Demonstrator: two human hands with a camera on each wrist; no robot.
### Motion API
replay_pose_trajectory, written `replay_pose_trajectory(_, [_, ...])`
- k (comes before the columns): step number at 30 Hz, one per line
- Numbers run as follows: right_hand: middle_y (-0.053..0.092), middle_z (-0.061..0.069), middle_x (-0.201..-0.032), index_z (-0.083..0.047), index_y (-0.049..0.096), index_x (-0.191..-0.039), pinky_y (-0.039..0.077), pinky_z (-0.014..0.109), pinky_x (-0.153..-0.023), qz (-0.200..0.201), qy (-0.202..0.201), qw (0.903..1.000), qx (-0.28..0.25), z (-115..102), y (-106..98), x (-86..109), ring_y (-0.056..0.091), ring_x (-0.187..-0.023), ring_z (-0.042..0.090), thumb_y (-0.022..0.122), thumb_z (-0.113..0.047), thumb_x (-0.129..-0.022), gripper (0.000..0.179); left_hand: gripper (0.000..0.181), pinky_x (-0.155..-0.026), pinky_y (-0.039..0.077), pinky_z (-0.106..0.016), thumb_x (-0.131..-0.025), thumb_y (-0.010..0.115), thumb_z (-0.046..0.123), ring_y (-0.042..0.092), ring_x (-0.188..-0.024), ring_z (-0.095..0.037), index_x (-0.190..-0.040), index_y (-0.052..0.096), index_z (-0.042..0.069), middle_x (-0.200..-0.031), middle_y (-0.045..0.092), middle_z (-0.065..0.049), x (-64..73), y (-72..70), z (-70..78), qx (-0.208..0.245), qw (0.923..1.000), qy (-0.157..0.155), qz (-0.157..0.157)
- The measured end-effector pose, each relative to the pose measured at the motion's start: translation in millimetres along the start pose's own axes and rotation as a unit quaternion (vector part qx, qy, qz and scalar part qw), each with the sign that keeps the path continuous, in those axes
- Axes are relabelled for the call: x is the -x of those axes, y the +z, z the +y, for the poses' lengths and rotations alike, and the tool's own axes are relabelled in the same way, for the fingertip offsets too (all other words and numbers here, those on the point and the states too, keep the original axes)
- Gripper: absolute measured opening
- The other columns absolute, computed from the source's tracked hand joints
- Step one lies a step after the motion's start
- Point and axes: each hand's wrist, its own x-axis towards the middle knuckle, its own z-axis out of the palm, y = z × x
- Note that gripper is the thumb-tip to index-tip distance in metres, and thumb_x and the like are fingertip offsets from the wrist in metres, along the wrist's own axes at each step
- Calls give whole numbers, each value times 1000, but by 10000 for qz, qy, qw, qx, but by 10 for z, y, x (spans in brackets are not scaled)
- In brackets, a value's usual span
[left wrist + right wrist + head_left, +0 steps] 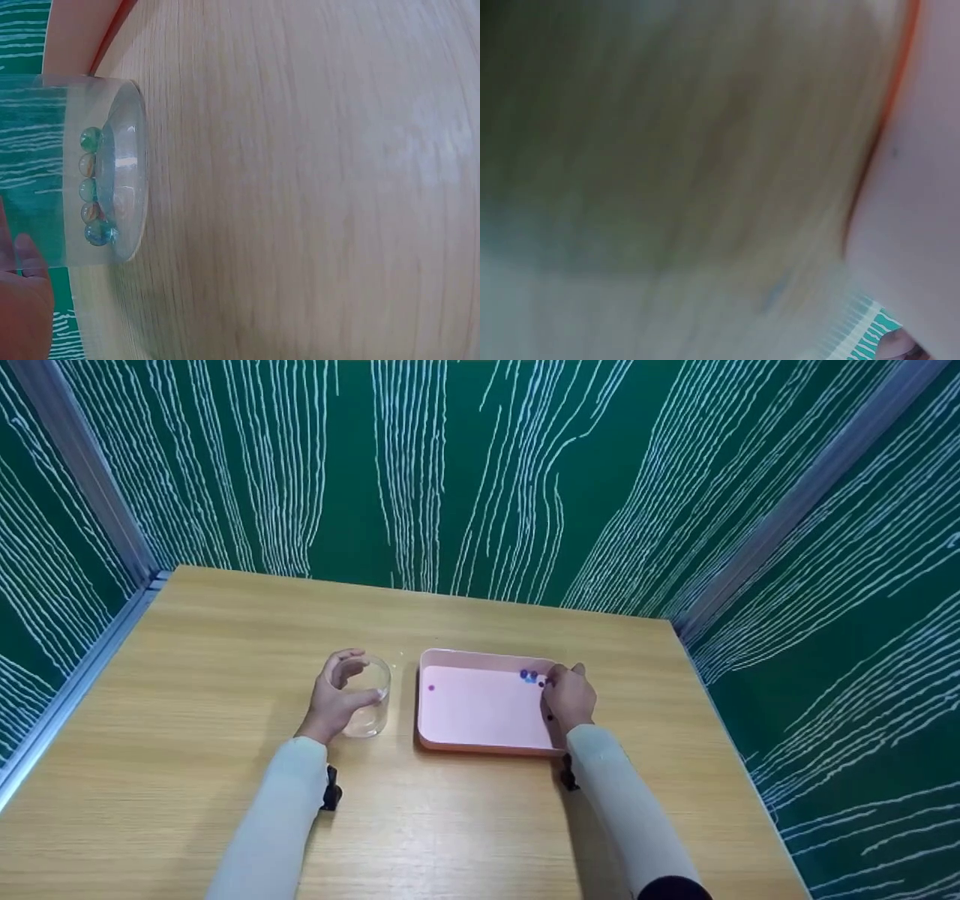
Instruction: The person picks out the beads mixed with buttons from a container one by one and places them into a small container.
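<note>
My left hand (335, 697) grips a clear glass (366, 712) that stands upright on the table left of the tray, thumb across its near side. Several greenish and brownish marbles (89, 190) lie along the bottom of the glass in the left wrist view. Over the right end of a pink tray (480, 709), my right hand (571, 695) reaches down with curled fingers. Dark and blue marbles (529, 676) cluster at its fingertips; I cannot tell whether one is pinched. A single pink-purple marble (431, 688) sits near the tray's left wall.
The wooden table (420, 825) runs under both forearms. Green panels with wavy white lines (352, 472) stand behind and at both sides, framed by metal posts (810, 502). The tray's raised wall (922, 180) fills the right of the right wrist view.
</note>
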Motion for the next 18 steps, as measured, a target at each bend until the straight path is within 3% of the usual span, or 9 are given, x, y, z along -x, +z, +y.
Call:
replay_pose_trajectory(10, [43,3,-88,-16,63,-95,44,32,-62,-5,303,9990,-326,-49,-35,25,51,-71,19,55,-26,-80,19,67,-104,17,-44,-63,72,-2,40,-115,-28,-121,39,4,-119,49,-21,-5,-7,-1,-46,10000,49,68])
replay_pose_trajectory(18, [42,0,-94,-21,60,-98,44,30,-67,-209,865,9880,-1260,-70,-67,27,48,-80,18,56,-30,-81,20,69,-104,17,-43,-63,72,-2,40,-114,-29,-122,38,1,-119,49,-20,-6,-6,-19,43,10000,25,51])
